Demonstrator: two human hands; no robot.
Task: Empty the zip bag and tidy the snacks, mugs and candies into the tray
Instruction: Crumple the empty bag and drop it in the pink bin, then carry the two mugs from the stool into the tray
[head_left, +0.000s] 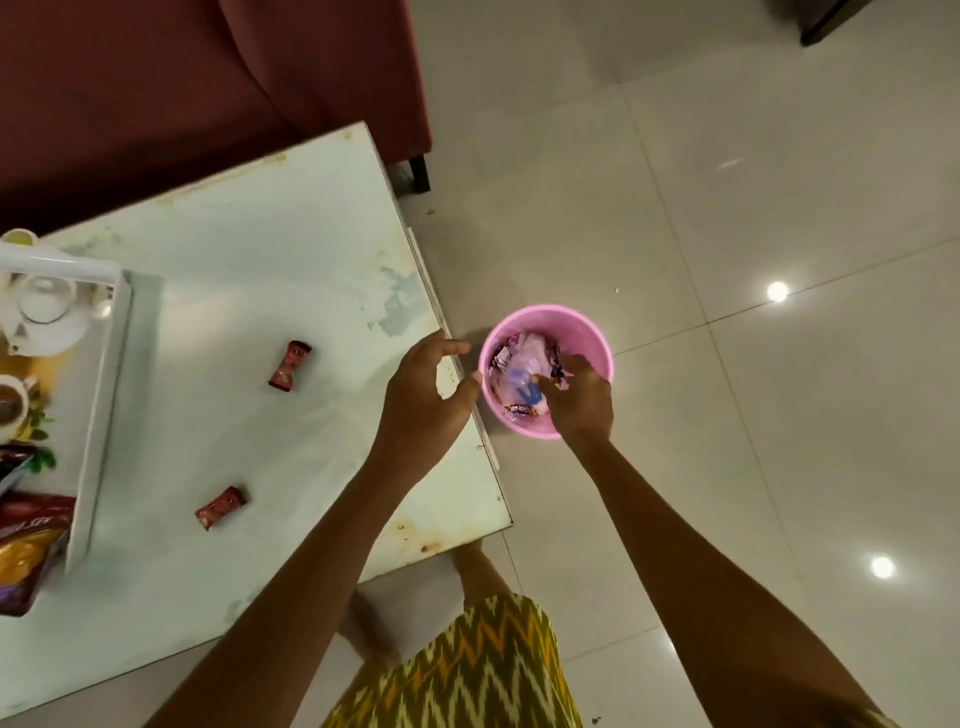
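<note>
A pink bin (592, 332) stands on the floor just off the table's right edge. Inside it lies a crumpled clear zip bag (524, 364) with blue print, plus several candy wrappers. My right hand (579, 400) reaches into the bin with its fingers on the bag. My left hand (426, 395) hovers open over the table's right edge, holding nothing. Two red wrapped candies (290, 365) (221, 507) lie loose on the white table (270, 249). The white tray (101, 395) at the far left holds white mugs (44, 309) and snack packets (31, 540).
A dark red sofa (182, 78) stands behind the table. Glossy pale floor tiles (753, 260) spread to the right. My patterned yellow clothing (478, 670) shows at the bottom.
</note>
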